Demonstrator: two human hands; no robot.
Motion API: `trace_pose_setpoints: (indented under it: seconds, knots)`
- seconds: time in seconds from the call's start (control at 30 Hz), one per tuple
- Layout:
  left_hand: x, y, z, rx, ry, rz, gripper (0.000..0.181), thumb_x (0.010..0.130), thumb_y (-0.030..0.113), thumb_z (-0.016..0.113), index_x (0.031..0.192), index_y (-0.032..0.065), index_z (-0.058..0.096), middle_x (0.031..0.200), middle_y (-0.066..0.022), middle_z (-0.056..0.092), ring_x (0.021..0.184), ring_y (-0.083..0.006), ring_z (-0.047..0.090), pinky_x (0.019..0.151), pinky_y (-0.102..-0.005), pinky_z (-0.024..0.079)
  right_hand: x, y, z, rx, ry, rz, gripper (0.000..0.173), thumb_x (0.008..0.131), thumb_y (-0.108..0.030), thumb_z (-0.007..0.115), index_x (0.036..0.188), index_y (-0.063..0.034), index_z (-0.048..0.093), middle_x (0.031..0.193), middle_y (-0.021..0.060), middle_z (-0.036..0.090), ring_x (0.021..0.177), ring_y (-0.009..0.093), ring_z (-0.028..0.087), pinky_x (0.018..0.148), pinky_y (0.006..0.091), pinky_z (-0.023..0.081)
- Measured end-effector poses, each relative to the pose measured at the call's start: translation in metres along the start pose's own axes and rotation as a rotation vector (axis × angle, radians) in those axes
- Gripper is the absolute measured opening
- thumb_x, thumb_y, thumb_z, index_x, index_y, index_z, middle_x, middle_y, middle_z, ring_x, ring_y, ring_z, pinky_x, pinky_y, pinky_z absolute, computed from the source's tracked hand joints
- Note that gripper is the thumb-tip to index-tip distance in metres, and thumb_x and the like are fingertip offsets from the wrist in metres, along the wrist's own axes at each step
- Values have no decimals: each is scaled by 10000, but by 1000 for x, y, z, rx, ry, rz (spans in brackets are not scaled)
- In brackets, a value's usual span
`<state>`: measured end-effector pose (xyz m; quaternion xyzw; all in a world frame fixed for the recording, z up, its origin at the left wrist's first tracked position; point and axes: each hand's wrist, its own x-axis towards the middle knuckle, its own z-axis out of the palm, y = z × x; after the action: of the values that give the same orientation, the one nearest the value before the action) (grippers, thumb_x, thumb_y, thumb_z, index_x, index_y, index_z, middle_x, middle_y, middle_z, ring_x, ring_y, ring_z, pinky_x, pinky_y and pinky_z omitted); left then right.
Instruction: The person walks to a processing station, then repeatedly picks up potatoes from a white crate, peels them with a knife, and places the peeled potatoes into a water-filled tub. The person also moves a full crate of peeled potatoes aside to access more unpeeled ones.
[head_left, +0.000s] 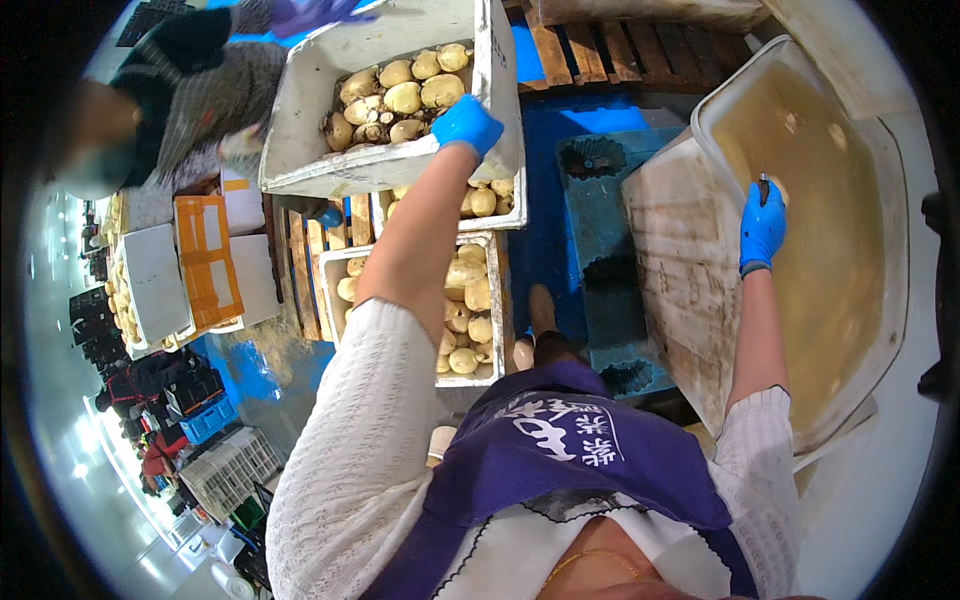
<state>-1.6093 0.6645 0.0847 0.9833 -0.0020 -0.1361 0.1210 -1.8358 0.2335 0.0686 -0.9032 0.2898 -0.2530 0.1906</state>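
Note:
My left hand, in a blue glove, is closed over the near right corner of a white foam box; its fingertips are hidden. Inside that box lie several pale yellow root vegetables that look like lotus root segments, some with dark, dirty ends. My right hand, gloved in blue too, grips a small dark-handled tool with a metal tip, perhaps a knife. It is over a large white tub of murky brownish water. A pale piece shows just beyond the tool, and whether I hold it is unclear.
Another foam box of roots stands by my legs, and one more sits below the gripped box. A teal plastic pallet lies beside the tub. At upper left a person leans close, near taped foam boxes.

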Motion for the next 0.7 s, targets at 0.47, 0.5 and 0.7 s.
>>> trace_pose_setpoints:
  seconds: [0.47, 0.5, 0.7]
  knots:
    - [-234, -134, 13, 104, 28, 293, 384, 725, 217, 730, 1029, 70, 548, 827, -167, 676, 751, -379, 649, 714, -474, 471, 7, 11, 0, 20, -108, 37, 319, 912, -312, 569, 893, 2, 621, 829, 196, 647, 755, 344, 619, 682, 449, 462]
    - [-237, -136, 18, 91, 44, 308, 378, 727, 215, 728, 1024, 70, 545, 819, -165, 673, 750, -380, 648, 711, -474, 468, 10, 15, 4, 8, -100, 41, 319, 909, -314, 568, 885, 1, 615, 827, 200, 643, 751, 350, 614, 682, 455, 458]
    - [-240, -130, 51, 95, 42, 174, 445, 754, 252, 715, 1092, 32, 527, 894, -157, 668, 830, -349, 651, 720, -466, 466, 16, 20, 9, -57, -153, 87, 324, 902, -327, 569, 900, -7, 619, 835, 206, 642, 761, 377, 604, 698, 467, 457]
